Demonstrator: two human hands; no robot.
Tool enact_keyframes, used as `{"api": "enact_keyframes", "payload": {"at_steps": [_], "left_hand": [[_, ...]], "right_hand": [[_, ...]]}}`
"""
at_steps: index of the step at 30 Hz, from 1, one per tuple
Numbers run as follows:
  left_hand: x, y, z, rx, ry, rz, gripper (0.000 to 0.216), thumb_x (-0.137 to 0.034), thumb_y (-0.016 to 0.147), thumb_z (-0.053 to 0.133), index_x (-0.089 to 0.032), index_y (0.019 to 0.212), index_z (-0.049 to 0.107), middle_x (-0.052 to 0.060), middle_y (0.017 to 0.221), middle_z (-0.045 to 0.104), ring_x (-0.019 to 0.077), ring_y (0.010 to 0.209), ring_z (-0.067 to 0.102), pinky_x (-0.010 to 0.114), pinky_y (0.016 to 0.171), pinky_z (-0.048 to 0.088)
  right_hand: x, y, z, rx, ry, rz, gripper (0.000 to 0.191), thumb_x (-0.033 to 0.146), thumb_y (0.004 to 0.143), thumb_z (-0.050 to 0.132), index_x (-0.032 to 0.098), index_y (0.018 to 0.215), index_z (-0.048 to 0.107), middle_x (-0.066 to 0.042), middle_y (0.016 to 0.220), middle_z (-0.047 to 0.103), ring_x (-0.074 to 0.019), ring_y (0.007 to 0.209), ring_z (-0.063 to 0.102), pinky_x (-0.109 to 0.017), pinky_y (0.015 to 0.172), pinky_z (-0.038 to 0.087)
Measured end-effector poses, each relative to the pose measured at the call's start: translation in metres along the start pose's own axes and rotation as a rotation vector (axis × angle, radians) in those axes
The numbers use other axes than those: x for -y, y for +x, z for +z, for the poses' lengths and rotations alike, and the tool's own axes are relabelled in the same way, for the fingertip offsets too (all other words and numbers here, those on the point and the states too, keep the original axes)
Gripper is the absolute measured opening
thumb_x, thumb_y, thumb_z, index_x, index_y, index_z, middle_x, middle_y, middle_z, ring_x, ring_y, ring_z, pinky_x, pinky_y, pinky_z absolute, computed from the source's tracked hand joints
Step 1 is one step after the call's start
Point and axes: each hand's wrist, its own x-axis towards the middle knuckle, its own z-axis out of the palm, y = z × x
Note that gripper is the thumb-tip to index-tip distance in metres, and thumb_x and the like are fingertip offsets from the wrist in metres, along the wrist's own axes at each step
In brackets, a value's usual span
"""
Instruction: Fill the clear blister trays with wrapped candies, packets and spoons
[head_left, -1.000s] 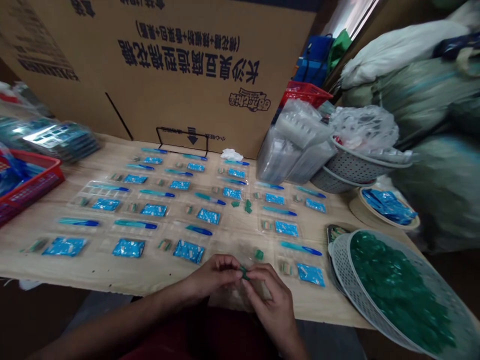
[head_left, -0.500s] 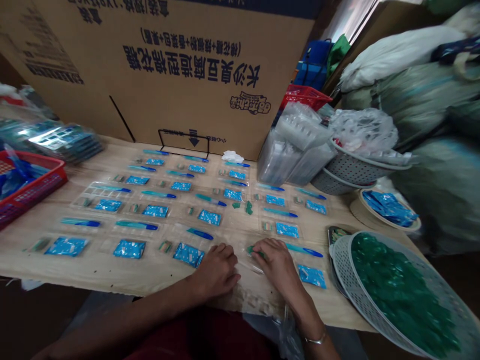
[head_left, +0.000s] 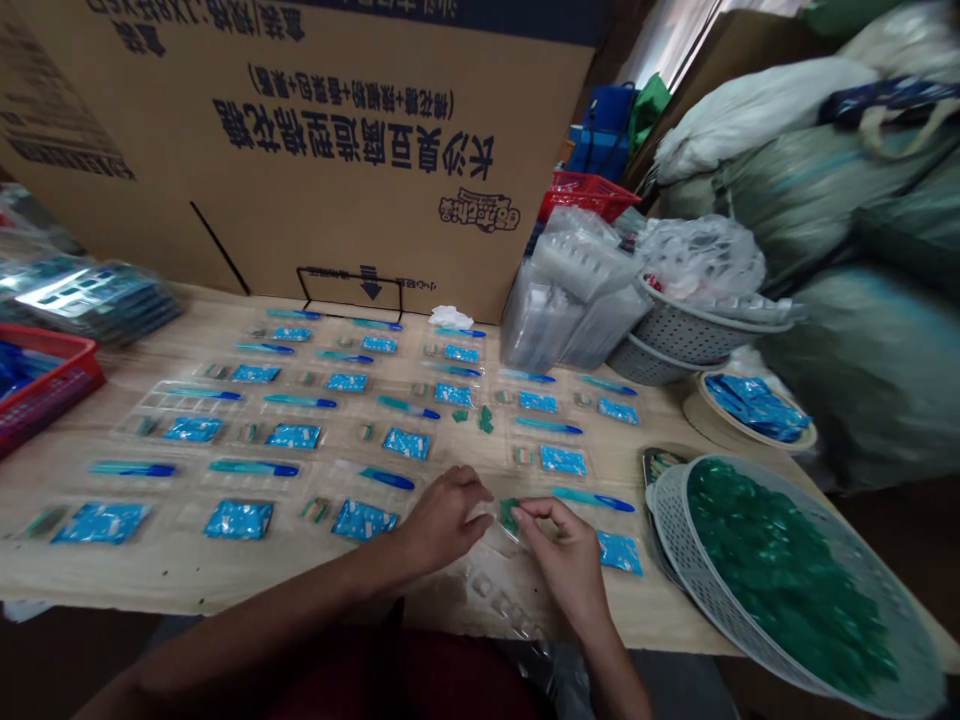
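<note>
Near the table's front edge, my right hand (head_left: 561, 552) pinches a small green piece in clear film (head_left: 508, 516) between thumb and fingers. Just left of it is my left hand (head_left: 448, 514), its fingers curled together close to the film's edge; what they grip, if anything, is hidden. Below the hands lies a clear moulded tray (head_left: 499, 597). A blue pen (head_left: 596, 498) and a blue dotted packet (head_left: 619, 552) sit beside my right hand. Left of my left hand are another blue packet (head_left: 364, 520) and a pen (head_left: 387, 478). Loose green pieces (head_left: 486, 418) lie farther back.
Rows of clear trays with pens and packets cover the table (head_left: 247, 555). A large carton (head_left: 315, 220) stands behind. At right are a grey sieve of green pieces (head_left: 787, 570), a bowl of blue packets (head_left: 757, 408) and stacked clear trays (head_left: 544, 315). A red basket (head_left: 67, 390) stands left.
My right hand has lifted the green piece and turned it upward. My left hand has moved right, close to it. The whole view has shifted slightly.
</note>
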Motion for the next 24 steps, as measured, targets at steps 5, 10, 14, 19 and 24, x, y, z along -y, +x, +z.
{"api": "enact_keyframes", "payload": {"at_steps": [5, 10, 14, 19, 24], "left_hand": [[-0.009, 0.000, 0.006, -0.108, -0.727, -0.218, 0.014, -0.027, 0.073, 0.064, -0.015, 0.080, 0.067, 0.003, 0.074, 0.065, 0.0152, 0.070, 0.058, 0.026, 0.067, 0.044], [-0.014, 0.000, 0.004, -0.175, -0.979, -0.371, 0.017, -0.024, 0.056, 0.076, -0.014, 0.065, 0.066, -0.001, 0.063, 0.062, 0.0108, 0.061, 0.053, 0.024, 0.064, 0.042], [-0.016, -0.003, 0.001, -0.125, -1.079, -0.438, 0.017, -0.020, 0.053, 0.073, -0.013, 0.065, 0.063, -0.003, 0.059, 0.059, 0.0083, 0.055, 0.049, 0.022, 0.059, 0.039], [-0.019, -0.008, 0.003, -0.113, -0.861, -0.293, 0.010, -0.019, 0.062, 0.064, -0.015, 0.066, 0.056, -0.004, 0.060, 0.054, 0.0085, 0.055, 0.047, 0.021, 0.056, 0.037], [-0.011, -0.017, 0.000, -0.092, -0.165, -0.070, 0.013, -0.016, 0.072, 0.060, -0.016, 0.084, 0.060, 0.004, 0.083, 0.062, 0.0185, 0.082, 0.055, 0.030, 0.075, 0.043]], "right_hand": [[0.012, -0.001, 0.007, 0.025, 0.259, 0.139, 0.021, 0.039, 0.077, 0.063, 0.018, 0.070, 0.065, -0.001, 0.067, 0.066, -0.0167, 0.065, 0.059, -0.026, 0.062, 0.046], [0.018, 0.001, 0.012, 0.052, 0.317, 0.127, 0.022, 0.038, 0.077, 0.062, 0.018, 0.069, 0.063, -0.002, 0.068, 0.061, -0.0152, 0.065, 0.055, -0.025, 0.061, 0.044], [0.021, -0.005, 0.010, 0.120, 0.351, 0.123, 0.021, 0.038, 0.076, 0.063, 0.018, 0.070, 0.061, -0.001, 0.067, 0.059, -0.0144, 0.064, 0.054, -0.024, 0.059, 0.043], [0.019, -0.011, 0.009, 0.157, 0.400, 0.150, 0.020, 0.035, 0.071, 0.066, 0.018, 0.066, 0.059, 0.000, 0.063, 0.059, -0.0132, 0.060, 0.053, -0.023, 0.056, 0.043], [0.007, -0.004, -0.005, 0.155, 0.202, 0.042, 0.015, 0.032, 0.076, 0.062, 0.019, 0.068, 0.060, -0.001, 0.065, 0.060, -0.0146, 0.061, 0.054, -0.024, 0.057, 0.042]]}}
